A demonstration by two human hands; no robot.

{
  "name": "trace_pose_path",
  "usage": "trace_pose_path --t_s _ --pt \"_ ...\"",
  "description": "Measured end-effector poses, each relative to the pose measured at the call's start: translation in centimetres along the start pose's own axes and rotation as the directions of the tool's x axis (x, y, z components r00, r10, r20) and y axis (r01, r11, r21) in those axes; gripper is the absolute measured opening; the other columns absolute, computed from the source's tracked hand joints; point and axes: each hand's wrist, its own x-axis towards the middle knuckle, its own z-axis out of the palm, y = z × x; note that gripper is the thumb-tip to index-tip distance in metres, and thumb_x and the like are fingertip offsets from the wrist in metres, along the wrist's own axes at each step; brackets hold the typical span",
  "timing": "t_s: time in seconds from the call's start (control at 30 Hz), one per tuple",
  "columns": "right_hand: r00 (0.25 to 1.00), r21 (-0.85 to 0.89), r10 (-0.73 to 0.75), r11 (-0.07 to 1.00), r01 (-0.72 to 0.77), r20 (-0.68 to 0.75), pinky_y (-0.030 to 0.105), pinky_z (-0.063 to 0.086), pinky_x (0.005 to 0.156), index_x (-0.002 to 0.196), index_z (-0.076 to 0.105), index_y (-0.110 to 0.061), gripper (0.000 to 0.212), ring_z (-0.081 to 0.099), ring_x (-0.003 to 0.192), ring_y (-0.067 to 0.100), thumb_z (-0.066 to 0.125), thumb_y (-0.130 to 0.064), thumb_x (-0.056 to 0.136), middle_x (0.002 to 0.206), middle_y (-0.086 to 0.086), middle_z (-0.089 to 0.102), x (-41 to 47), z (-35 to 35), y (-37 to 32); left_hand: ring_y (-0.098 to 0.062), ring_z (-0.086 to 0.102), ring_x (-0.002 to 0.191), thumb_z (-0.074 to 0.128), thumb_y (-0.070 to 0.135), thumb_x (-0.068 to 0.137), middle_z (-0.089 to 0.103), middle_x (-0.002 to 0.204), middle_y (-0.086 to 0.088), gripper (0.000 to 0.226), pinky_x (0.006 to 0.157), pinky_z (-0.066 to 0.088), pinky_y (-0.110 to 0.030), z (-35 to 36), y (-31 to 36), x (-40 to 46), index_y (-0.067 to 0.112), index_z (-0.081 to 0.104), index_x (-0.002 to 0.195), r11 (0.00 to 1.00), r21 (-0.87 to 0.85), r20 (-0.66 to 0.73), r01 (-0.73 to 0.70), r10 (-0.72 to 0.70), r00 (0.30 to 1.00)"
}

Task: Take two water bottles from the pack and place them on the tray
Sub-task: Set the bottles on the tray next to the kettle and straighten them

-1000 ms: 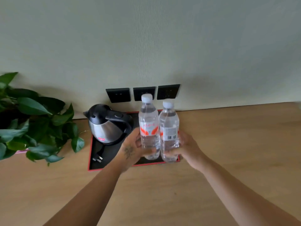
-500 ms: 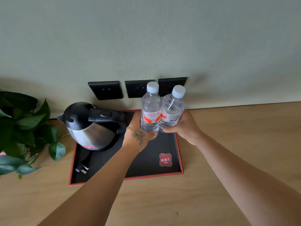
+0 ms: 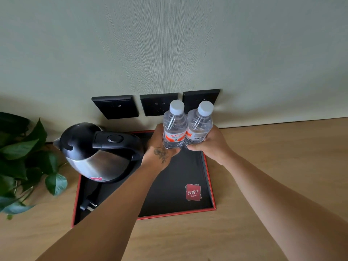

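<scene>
Holding two bottles side by side, touching, over far right part of tray [image 3: 209, 178]. Left hand [image 3: 160, 149] wrapped round left bottle [image 3: 174, 127]; right hand [image 3: 211, 144] wrapped round right bottle [image 3: 200, 125]. Both upright, white caps on, bases hidden by fingers; cannot tell whether touching tray. Kettle [image 3: 98, 149] on tray's left side, plug [image 3: 88, 204] lying in front of it. Plant [image 3: 24, 159] at left on wooden counter [image 3: 282, 157]. Three black sockets [image 3: 115, 106] on wall behind.

A steel kettle [image 3: 96, 153] with a black lid sits left of the grip, its plug [image 3: 88, 205] lying nearer the camera. Three black wall sockets [image 3: 115, 107] line the wall beyond. A leafy plant [image 3: 22, 159] stands far left on the wooden desk [image 3: 282, 157].
</scene>
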Motion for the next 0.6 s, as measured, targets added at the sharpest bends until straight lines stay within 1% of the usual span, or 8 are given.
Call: trace_pose_path --t_s 0.07,0.13,0.23,0.3,0.37,0.43,0.5,0.6 --pt "1.0 -0.02 0.01 1.0 -0.01 0.004 0.031 0.06 0.101 0.133 0.064 -0.008 0.075 0.075 0.115 0.014 0.094 0.012 0.067 0.124 0.003 0.078 0.1 0.1 0.1 -0.005 0.066 0.097 0.058 -0.017 0.105 0.061 0.114 0.006 0.042 0.068 0.062 -0.009 0.2 -0.2 0.3 0.017 0.049 0.129 0.993 -0.108 0.0 0.038 -0.038 0.999" --pt "1.0 -0.03 0.022 0.999 -0.021 0.016 0.017 0.058 0.093 0.135 0.063 -0.008 0.077 0.074 0.109 0.001 0.094 0.012 0.068 0.124 0.001 0.078 0.1 0.3 0.3 -0.004 0.066 0.098 0.061 -0.02 0.101 0.062 0.114 0.007 0.048 0.078 0.065 -0.015 0.2 -0.7 0.7 0.018 0.05 0.128 0.991 -0.128 0.0 0.025 -0.026 1.0" --pt "0.999 -0.038 0.032 0.999 -0.031 0.04 0.003 0.054 0.082 0.139 0.061 -0.007 0.078 0.072 0.101 -0.009 0.091 0.015 0.071 0.123 0.001 0.075 0.1 0.5 0.4 0.0 0.072 0.091 0.064 -0.023 0.097 0.064 0.112 0.01 0.055 0.072 0.063 -0.011 -0.1 -1.3 1.1 0.029 0.057 0.115 0.987 -0.155 -0.046 0.033 -0.041 0.998" --pt "0.999 -0.052 0.03 0.998 -0.028 0.044 0.001 0.053 0.082 0.14 0.06 -0.006 0.076 0.071 0.104 -0.004 0.09 0.014 0.073 0.125 0.004 0.075 0.0 0.6 0.4 -0.002 0.069 0.099 0.063 -0.027 0.095 0.063 0.115 0.01 0.064 0.076 0.065 -0.015 0.0 -1.8 1.1 0.036 0.056 0.108 0.988 -0.152 -0.058 0.011 -0.02 0.998" --pt "0.999 -0.076 0.03 0.997 -0.028 0.033 0.0 0.052 0.079 0.139 0.061 -0.005 0.075 0.071 0.1 -0.009 0.09 0.013 0.073 0.12 0.001 0.076 0.0 0.6 0.5 -0.01 0.068 0.111 0.065 -0.029 0.092 0.064 0.121 0.011 0.071 0.093 0.065 -0.032 0.1 -2.1 0.7 0.038 0.057 0.112 0.989 -0.143 -0.056 0.024 -0.032 0.998" --pt "0.999 -0.101 0.031 0.994 -0.028 0.022 -0.003 0.049 0.077 0.138 0.062 -0.005 0.074 0.069 0.095 -0.02 0.091 0.012 0.072 0.113 -0.011 0.074 -0.2 0.6 0.7 -0.028 0.069 0.123 0.071 -0.027 0.089 0.068 0.131 -0.001 0.066 0.108 0.061 -0.051 0.0 -2.4 0.4 0.028 0.061 0.125 0.995 -0.096 -0.086 -0.008 0.0 0.996" --pt "0.999 -0.113 0.03 0.993 -0.028 0.013 -0.005 0.047 0.077 0.136 0.061 -0.01 0.075 0.065 0.095 -0.027 0.093 0.008 0.072 0.112 -0.021 0.071 -0.4 0.6 0.7 -0.04 0.065 0.135 0.078 -0.022 0.086 0.069 0.14 -0.012 0.068 0.113 0.057 -0.057 0.0 -2.9 0.5 0.014 0.057 0.141 0.998 -0.009 -0.123 -0.055 0.054 0.991" --pt "1.0 -0.106 0.026 0.994 -0.026 -0.007 -0.006 0.046 0.078 0.14 0.056 -0.019 0.082 0.063 0.097 -0.03 0.093 0.007 0.072 0.115 -0.025 0.069 -0.9 0.4 0.3 -0.034 0.06 0.142 0.076 -0.023 0.087 0.065 0.133 0.009 0.074 0.115 0.056 -0.056 0.1 -3.2 0.4 0.021 0.051 0.141 0.998 -0.03 -0.105 -0.062 0.058 0.993"
